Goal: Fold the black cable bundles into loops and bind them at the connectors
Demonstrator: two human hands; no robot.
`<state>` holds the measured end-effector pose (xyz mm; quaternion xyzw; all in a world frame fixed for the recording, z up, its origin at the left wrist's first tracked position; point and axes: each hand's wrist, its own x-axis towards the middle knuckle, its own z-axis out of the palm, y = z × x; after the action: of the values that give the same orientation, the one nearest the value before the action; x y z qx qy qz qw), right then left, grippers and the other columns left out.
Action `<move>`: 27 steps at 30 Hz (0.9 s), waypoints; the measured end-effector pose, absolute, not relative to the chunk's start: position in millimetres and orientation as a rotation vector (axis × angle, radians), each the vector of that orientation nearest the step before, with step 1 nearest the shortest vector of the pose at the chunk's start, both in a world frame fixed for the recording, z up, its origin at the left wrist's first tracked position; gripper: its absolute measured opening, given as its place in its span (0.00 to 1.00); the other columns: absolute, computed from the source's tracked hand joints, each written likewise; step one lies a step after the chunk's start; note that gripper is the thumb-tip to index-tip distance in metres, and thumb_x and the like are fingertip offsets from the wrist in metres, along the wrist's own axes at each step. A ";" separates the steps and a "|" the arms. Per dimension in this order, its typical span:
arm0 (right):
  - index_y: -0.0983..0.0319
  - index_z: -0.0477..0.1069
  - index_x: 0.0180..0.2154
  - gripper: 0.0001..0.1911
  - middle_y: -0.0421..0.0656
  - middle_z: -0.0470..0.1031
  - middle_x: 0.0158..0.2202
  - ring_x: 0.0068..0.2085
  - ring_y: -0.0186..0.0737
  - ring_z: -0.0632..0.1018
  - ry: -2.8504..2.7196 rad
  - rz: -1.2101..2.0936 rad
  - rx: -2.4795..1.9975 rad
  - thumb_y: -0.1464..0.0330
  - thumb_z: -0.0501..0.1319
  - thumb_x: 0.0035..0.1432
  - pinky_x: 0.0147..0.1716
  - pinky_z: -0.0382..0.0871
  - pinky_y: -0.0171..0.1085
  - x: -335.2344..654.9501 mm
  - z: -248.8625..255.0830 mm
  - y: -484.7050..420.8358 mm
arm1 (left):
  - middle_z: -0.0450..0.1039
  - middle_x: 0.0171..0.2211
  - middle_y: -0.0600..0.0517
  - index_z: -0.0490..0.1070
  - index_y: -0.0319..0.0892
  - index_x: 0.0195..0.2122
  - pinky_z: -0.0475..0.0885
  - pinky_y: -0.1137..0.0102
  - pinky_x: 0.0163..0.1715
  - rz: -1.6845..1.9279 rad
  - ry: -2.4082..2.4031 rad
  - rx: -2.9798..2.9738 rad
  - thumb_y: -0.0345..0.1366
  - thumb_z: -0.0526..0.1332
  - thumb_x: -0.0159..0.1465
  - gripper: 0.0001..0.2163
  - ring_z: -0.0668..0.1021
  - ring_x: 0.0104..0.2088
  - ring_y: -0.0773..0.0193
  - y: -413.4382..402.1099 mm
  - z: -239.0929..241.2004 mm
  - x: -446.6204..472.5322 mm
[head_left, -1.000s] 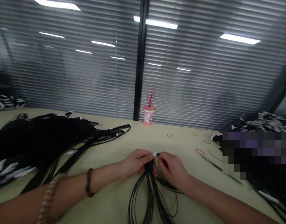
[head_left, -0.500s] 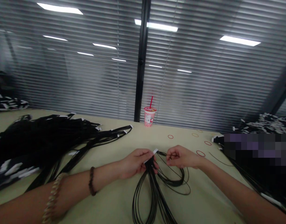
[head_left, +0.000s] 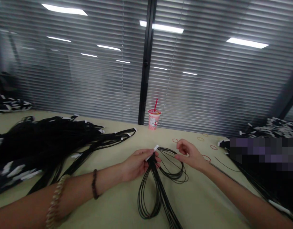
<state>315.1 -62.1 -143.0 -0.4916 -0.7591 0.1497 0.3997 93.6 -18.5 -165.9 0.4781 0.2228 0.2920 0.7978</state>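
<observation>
I pinch the white-tipped bundle of thin black looped cables, left hand nearer | long axis: 5 o'clock | bundle 8 o'clock from right hand, fingers parted, seemingly empty

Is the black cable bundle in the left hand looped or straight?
Partly looped: the black cable bundle forms one loop below the left hand, another beside the right hand; some strands run nearly straight out of frame.
</observation>
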 end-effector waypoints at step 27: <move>0.63 0.64 0.27 0.05 0.40 0.65 0.24 0.27 0.30 0.66 -2.294 -0.092 -1.225 0.73 0.51 0.52 0.28 0.56 0.29 265.9 -168.4 -89.2 | 0.71 0.34 0.49 0.65 0.38 0.37 0.69 0.74 0.35 0.576 0.413 1.009 0.42 0.56 0.56 0.13 0.76 0.30 0.67 -20.4 -171.6 93.1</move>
<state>265.9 -89.2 -168.4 -0.4537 -0.8498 -0.0341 0.2663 93.1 -20.4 -171.6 0.4729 0.1935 0.2703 0.8160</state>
